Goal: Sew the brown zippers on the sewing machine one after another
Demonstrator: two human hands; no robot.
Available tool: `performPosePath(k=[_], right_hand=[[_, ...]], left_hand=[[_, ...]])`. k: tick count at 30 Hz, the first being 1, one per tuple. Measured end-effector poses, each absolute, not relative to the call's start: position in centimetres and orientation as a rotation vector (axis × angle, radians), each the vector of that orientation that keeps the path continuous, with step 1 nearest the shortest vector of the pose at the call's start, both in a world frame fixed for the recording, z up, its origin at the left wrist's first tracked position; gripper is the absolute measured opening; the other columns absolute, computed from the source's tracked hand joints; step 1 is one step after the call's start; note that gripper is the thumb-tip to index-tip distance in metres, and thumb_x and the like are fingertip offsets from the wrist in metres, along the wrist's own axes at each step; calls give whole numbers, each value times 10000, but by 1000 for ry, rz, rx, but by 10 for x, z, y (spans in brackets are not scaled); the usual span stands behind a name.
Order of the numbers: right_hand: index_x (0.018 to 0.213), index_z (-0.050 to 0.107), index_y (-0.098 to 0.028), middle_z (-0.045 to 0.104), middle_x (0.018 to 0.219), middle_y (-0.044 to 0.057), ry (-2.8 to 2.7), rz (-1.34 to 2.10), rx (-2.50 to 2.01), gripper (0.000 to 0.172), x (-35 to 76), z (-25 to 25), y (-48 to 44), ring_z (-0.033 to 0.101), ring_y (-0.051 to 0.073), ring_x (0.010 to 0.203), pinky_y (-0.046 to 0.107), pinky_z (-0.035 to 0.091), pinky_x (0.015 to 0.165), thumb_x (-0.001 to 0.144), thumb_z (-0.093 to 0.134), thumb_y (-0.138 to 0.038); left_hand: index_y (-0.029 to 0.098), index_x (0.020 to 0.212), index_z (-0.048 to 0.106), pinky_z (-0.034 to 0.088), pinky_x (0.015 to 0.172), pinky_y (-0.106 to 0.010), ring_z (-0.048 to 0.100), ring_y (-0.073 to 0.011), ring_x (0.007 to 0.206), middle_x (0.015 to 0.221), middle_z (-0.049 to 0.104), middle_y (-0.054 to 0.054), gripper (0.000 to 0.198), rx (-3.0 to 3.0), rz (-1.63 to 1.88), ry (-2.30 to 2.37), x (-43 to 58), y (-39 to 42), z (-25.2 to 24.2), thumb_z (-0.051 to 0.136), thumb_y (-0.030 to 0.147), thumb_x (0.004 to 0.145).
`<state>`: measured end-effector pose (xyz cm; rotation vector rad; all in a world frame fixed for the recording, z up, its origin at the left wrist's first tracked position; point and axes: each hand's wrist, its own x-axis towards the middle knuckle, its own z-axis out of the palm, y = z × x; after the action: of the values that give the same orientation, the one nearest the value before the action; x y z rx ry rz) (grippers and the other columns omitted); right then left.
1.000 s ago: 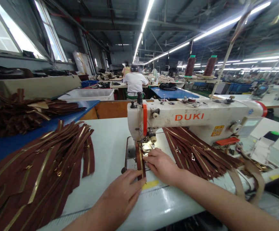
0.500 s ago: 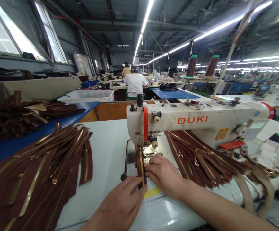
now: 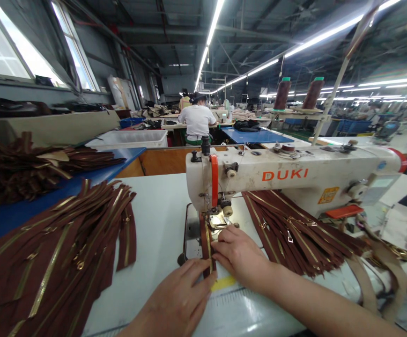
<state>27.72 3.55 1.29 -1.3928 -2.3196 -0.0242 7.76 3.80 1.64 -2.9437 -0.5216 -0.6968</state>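
Observation:
A brown zipper [image 3: 208, 236] with gold teeth runs lengthwise under the needle area of a white sewing machine [image 3: 245, 171]. Its near end is pinched between the thumb and fingers of my left hand [image 3: 178, 295]. Closer to the presser foot, my right hand [image 3: 240, 255] presses its bent fingers along the zipper's right edge; the fingertips are partly hidden. To the left, a large heap of brown zippers [image 3: 45, 252] with gold sliders covers the table. Another bunch of zippers [image 3: 294, 234] lies fanned out behind my right hand, beneath the machine arm.
More brown strips [image 3: 48, 161] are stacked on a blue table [image 3: 133, 157] at the left. Two brown thread cones [image 3: 282, 93] stand on a holder behind the machine. Beige straps [image 3: 365, 281] hang at the right. A person in a white shirt [image 3: 196, 120] sits farther back.
The view has shifted slightly, with the machine appearing a little farther right. Both hands keep nearly the same place on the zipper.

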Motion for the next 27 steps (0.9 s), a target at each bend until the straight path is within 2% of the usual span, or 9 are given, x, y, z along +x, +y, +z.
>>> performPosePath(k=[10, 18, 27], right_hand=[[794, 652, -167, 617, 836, 50, -2424, -135, -1412, 116, 278, 22, 49, 514, 210, 884, 323, 418, 773, 872, 591, -226], [824, 651, -159, 617, 826, 50, -2424, -234, -1359, 134, 281, 13, 66, 506, 200, 837, 311, 390, 753, 897, 541, -174], [849, 648, -155, 604, 816, 47, -2411, -186, -1372, 121, 282, 12, 67, 483, 195, 822, 305, 371, 735, 887, 535, -136]], left_hand=[[169, 1071, 610, 541, 848, -408, 602, -238, 966, 1058, 651, -101, 279, -2920, -668, -534, 84, 49, 22, 414, 109, 882], [149, 1058, 633, 532, 867, -421, 611, -242, 969, 1044, 663, -106, 270, -2888, -649, -654, 92, 73, 15, 430, 131, 881], [153, 1076, 633, 518, 901, -422, 611, -245, 1001, 1085, 656, -102, 263, -2928, -570, -832, 100, 86, 20, 457, 150, 881]])
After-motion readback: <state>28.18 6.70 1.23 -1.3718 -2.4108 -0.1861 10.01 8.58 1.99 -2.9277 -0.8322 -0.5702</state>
